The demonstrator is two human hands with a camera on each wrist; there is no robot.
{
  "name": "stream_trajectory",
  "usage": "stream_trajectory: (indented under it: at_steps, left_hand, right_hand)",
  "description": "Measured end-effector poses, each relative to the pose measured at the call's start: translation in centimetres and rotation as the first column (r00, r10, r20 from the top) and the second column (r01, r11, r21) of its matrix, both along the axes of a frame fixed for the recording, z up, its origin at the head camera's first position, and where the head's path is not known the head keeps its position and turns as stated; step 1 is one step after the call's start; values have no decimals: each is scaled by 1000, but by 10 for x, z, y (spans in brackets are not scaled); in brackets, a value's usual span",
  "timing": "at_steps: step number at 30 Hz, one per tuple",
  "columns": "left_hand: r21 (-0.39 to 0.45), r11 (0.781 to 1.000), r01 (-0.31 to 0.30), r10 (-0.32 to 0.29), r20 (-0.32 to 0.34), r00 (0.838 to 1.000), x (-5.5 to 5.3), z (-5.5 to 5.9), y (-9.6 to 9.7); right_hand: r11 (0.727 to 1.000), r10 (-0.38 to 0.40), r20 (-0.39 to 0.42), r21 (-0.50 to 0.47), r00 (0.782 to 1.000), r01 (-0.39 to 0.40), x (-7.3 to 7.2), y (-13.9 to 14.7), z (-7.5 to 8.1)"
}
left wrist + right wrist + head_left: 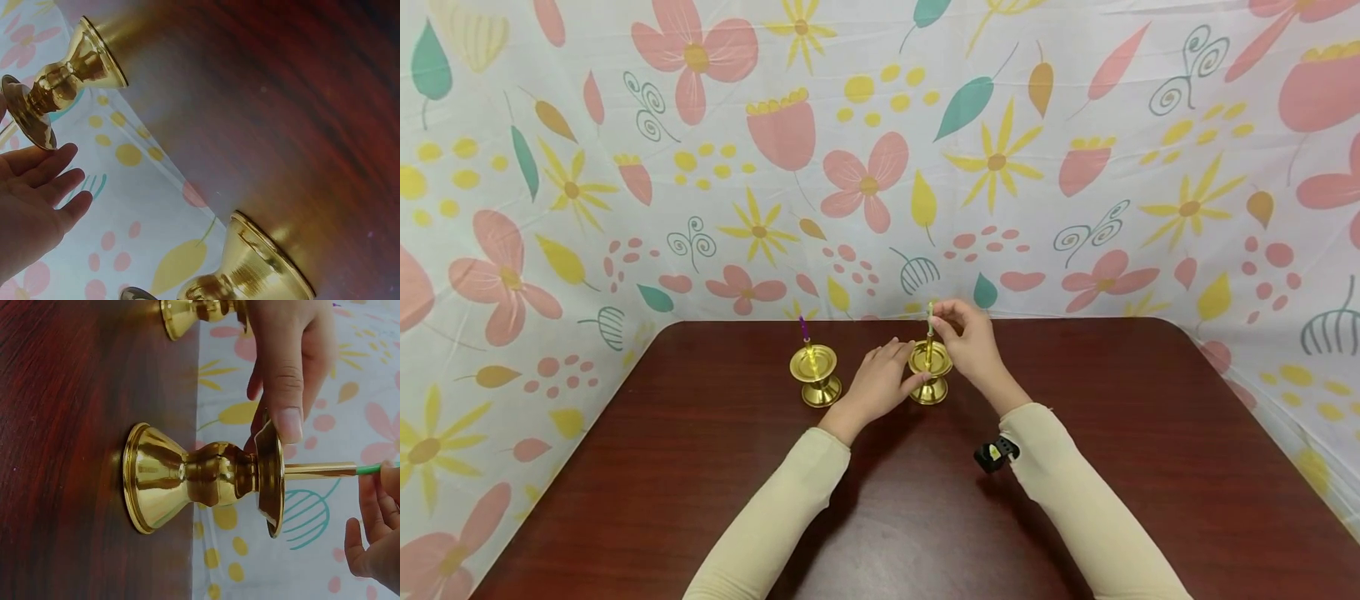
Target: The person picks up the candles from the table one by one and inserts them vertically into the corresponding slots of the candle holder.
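The right hand (972, 340) pinches the top of a thin green candle (929, 319) standing in the polished brass candlestick (930, 373) at mid-desk. The left hand (880, 383) lies open, straight fingers resting against that candlestick's dished rim. Both sleeved forearms converge from the near edge, wrists raised slightly. To seat the candle well, it is best kept vertical over the socket while the left fingers brace the base. A second brass candlestick (815, 375) bearing a purple candle (803, 328) stands just left on the dark wooden desk (1150, 433).
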State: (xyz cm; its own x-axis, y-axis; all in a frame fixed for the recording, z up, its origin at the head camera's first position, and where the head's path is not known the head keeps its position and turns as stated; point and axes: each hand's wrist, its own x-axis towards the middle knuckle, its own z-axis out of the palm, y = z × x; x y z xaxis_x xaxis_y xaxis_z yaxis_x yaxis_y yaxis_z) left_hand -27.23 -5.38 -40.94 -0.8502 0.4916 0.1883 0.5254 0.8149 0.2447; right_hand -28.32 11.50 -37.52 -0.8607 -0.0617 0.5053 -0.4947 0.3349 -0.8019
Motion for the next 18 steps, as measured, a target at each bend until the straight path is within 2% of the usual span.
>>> stream_trajectory:
  at_steps: [18]
  left_hand:
    - [16,1000,3,-3,13,1000,0,-2,0]
  right_hand:
    - [1000,-4,-31,1,999,5,2,0,-8]
